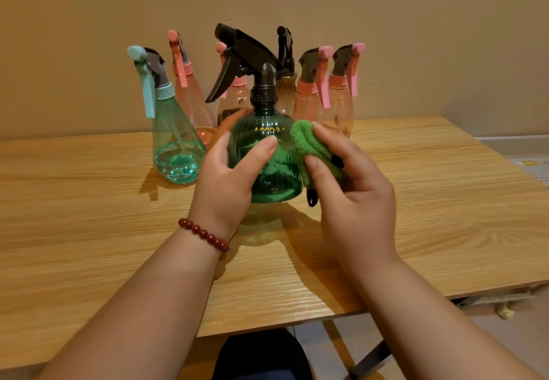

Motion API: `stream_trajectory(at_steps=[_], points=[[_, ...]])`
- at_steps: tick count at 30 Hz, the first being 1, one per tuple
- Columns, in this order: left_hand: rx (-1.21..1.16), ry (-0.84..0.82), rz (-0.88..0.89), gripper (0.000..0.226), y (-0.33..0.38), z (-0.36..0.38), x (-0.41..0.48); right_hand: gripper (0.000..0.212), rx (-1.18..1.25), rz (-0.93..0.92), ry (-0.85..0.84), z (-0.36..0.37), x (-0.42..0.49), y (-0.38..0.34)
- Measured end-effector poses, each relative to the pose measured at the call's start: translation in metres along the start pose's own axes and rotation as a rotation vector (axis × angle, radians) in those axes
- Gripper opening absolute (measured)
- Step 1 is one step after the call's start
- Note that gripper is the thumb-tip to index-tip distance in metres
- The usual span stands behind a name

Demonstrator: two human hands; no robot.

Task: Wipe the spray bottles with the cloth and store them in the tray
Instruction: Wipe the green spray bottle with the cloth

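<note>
A dark green ribbed spray bottle (267, 156) with a black trigger head is lifted above the wooden table (89, 216). My left hand (228, 177) grips its body, thumb across the front and fingers behind. My right hand (350, 189) holds a folded green cloth (312, 147) pressed against the bottle's right side. Behind stand a teal bottle (175, 138) at the left and several pink bottles (335, 103) in a row near the wall. No tray is in view.
A brown bottle with a black head (285, 82) stands among the pink ones at the back. The table's front edge (326, 314) runs close to my body, with folding legs and floor below at the right.
</note>
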State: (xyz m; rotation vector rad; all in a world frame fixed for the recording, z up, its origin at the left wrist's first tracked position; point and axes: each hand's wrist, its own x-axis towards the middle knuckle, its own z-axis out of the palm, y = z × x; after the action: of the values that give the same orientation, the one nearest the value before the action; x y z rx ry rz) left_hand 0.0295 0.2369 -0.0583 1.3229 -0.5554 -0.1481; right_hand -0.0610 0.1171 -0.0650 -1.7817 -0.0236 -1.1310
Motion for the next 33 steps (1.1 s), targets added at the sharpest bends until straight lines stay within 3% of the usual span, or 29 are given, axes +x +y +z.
stream_trajectory(at_steps=[3,7,11,13,20,23,26,33], points=[[0.007,-0.047,-0.006,0.051,-0.001,0.0,-0.001,0.034,-0.066,-0.075,-0.003,-0.002,0.023,-0.007],[0.063,-0.114,0.015,0.06,-0.002,0.001,-0.002,0.026,-0.206,-0.258,0.063,0.003,0.063,-0.015],[0.04,-0.143,-0.005,0.058,-0.001,0.002,-0.004,0.022,-0.291,-0.353,0.006,0.01,0.073,-0.011],[0.022,-0.142,-0.014,0.052,0.0,0.001,-0.004,0.023,-0.309,-0.363,-0.029,0.01,0.069,-0.009],[0.001,-0.121,-0.036,0.062,-0.001,0.0,-0.003,0.023,-0.312,-0.305,-0.151,-0.008,0.066,-0.008],[0.016,-0.122,-0.038,0.072,-0.002,0.003,-0.001,0.024,-0.285,-0.297,-0.102,-0.014,0.072,-0.013],[0.068,-0.143,-0.005,0.062,-0.003,0.005,0.0,0.024,-0.309,-0.375,-0.037,-0.006,0.076,-0.015],[-0.002,-0.099,-0.055,0.042,-0.002,0.0,-0.003,0.025,-0.317,-0.31,-0.15,-0.003,0.065,-0.003]])
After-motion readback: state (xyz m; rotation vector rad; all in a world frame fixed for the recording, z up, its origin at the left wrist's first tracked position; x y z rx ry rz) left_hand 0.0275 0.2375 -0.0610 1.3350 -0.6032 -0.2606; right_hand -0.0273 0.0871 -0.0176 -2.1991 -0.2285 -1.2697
